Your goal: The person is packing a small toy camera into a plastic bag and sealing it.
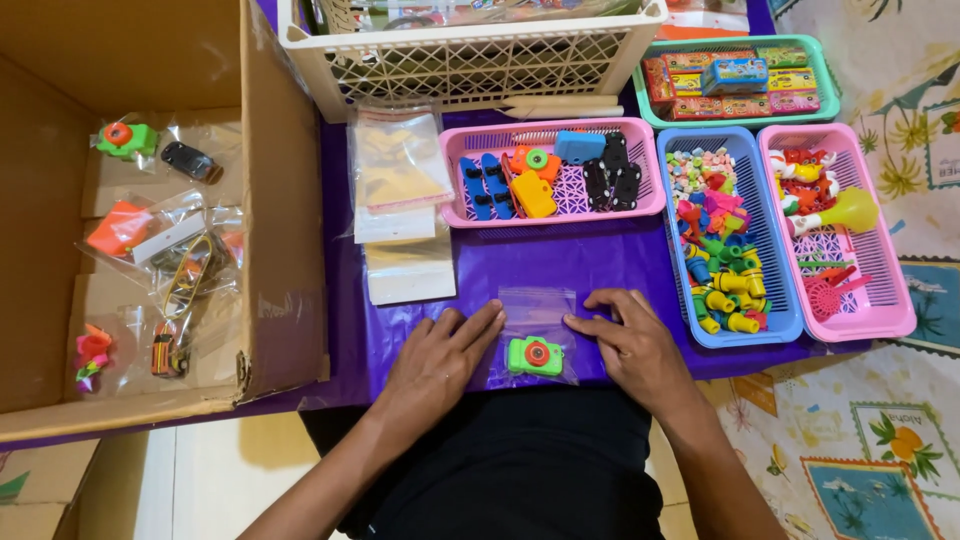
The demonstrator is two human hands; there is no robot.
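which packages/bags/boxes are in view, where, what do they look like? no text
Clear plastic bag: flat on the purple cover, under both hands, green toy camera inside.
Empty clear bags: stacked left of the pink basket, yellowish backing.
Small boxes: rows in the green basket at top right, red, yellow, blue.
Cardboard box: open, at left, brown, holding filled clear bags.
Left hand and right hand: press the bag's sides.

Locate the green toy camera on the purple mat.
In the head view, the green toy camera lies inside a clear bag at the mat's near edge, between the left hand and right hand, below the pink basket.
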